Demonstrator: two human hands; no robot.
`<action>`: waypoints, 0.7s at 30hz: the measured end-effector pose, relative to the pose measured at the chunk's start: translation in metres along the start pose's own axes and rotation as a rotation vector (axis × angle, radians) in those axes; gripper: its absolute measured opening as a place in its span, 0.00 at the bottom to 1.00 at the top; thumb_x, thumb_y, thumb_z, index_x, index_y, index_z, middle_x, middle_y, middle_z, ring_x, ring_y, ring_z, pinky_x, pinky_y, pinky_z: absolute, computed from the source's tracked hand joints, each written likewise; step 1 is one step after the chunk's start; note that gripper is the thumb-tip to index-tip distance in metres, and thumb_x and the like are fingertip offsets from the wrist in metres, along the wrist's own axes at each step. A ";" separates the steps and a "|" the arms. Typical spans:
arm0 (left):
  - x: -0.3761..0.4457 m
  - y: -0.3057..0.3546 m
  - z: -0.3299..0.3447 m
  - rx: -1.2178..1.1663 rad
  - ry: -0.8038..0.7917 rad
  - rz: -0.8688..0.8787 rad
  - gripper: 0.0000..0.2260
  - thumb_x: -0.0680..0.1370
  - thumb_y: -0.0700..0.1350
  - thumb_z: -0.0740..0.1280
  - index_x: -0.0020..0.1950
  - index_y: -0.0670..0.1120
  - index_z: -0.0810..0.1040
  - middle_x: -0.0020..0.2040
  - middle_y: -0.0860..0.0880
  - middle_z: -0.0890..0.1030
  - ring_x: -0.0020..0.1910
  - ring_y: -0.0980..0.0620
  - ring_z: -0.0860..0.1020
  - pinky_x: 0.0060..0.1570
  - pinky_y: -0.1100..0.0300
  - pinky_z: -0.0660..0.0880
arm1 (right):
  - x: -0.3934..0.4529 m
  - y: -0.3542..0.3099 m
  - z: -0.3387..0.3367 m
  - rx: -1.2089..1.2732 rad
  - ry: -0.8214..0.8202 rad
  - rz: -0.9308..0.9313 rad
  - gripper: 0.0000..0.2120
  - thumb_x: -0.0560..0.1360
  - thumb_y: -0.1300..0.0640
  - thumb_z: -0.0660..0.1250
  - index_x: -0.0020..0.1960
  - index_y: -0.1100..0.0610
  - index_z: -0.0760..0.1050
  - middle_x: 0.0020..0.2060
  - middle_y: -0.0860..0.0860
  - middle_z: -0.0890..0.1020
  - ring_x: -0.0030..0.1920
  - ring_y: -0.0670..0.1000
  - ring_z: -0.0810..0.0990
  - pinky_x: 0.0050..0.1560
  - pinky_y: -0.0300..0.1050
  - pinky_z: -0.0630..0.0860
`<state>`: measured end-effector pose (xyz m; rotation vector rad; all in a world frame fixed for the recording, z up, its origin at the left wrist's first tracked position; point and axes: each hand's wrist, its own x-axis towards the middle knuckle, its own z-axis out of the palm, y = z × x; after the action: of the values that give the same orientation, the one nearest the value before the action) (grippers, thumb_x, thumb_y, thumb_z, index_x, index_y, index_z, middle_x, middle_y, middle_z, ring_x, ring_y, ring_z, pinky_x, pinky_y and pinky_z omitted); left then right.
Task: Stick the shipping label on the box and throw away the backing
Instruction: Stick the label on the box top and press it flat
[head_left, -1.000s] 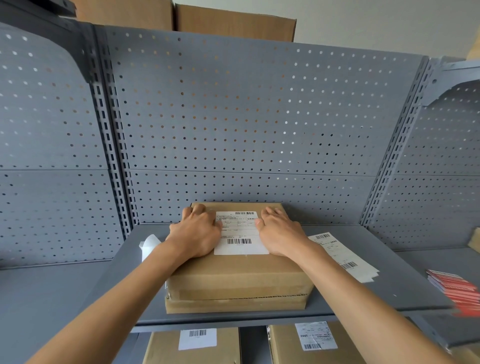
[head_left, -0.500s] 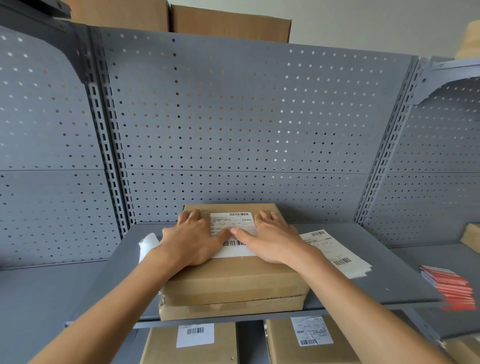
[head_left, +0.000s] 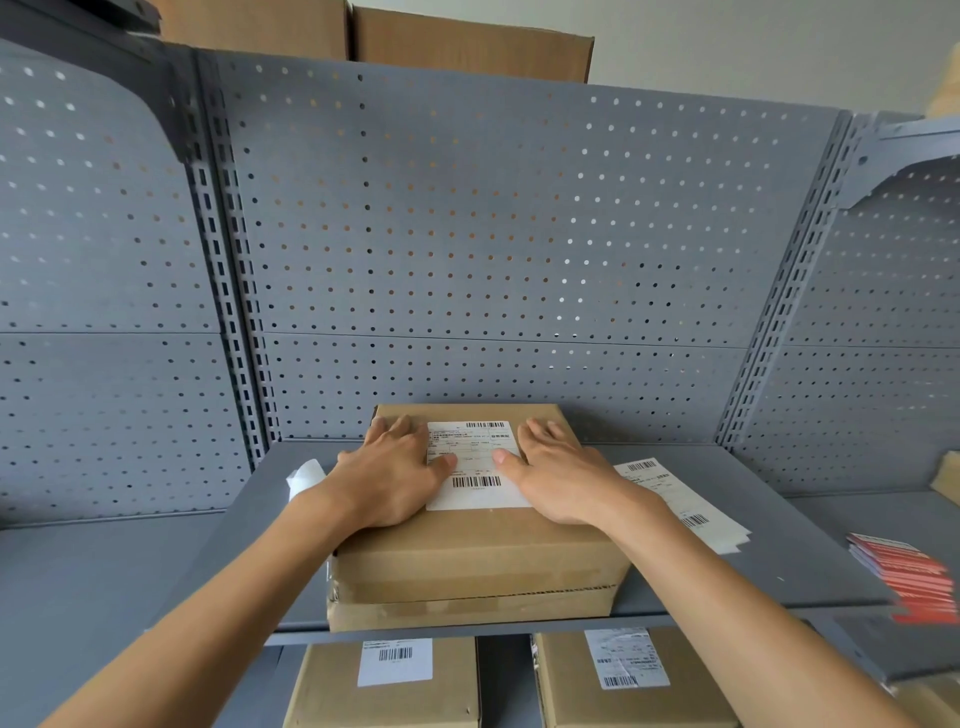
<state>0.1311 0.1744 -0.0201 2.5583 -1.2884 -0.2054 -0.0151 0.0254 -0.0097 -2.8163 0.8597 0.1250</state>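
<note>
Lying flat on the box (head_left: 483, 551) top, the shipping label (head_left: 475, 467) sits between the left hand (head_left: 387, 480) and right hand (head_left: 563, 480), both spread open, palms down, gripping nothing. Box front overhangs the shelf (head_left: 779, 519) edge; a white curled sheet (head_left: 306, 475) lies left.

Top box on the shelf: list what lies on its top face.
On the top box lies a white shipping label, with the left hand and right hand pressed flat at its sides. Cardboard beneath hands and label is hidden.
</note>
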 end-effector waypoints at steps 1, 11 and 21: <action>0.000 0.000 0.000 -0.001 -0.002 -0.002 0.20 0.83 0.62 0.52 0.61 0.47 0.71 0.59 0.51 0.69 0.74 0.48 0.61 0.67 0.35 0.68 | 0.000 0.000 0.000 0.001 -0.003 0.000 0.35 0.83 0.37 0.40 0.83 0.56 0.42 0.82 0.49 0.42 0.81 0.50 0.38 0.79 0.60 0.48; 0.001 -0.009 0.002 -0.058 -0.017 -0.005 0.18 0.82 0.59 0.49 0.57 0.48 0.70 0.61 0.49 0.71 0.72 0.45 0.62 0.67 0.35 0.69 | -0.001 0.001 0.001 0.028 0.003 -0.008 0.30 0.85 0.42 0.40 0.83 0.56 0.43 0.82 0.49 0.42 0.81 0.50 0.40 0.80 0.58 0.47; -0.031 0.008 -0.006 -0.143 0.048 -0.017 0.37 0.69 0.76 0.45 0.66 0.57 0.73 0.59 0.54 0.72 0.74 0.47 0.64 0.69 0.39 0.68 | -0.022 0.004 -0.004 0.103 0.042 0.041 0.40 0.81 0.31 0.42 0.83 0.55 0.44 0.82 0.47 0.43 0.81 0.49 0.40 0.79 0.63 0.47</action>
<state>0.1081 0.1958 -0.0119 2.4401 -1.1903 -0.2296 -0.0353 0.0335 -0.0030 -2.7154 0.9062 0.0269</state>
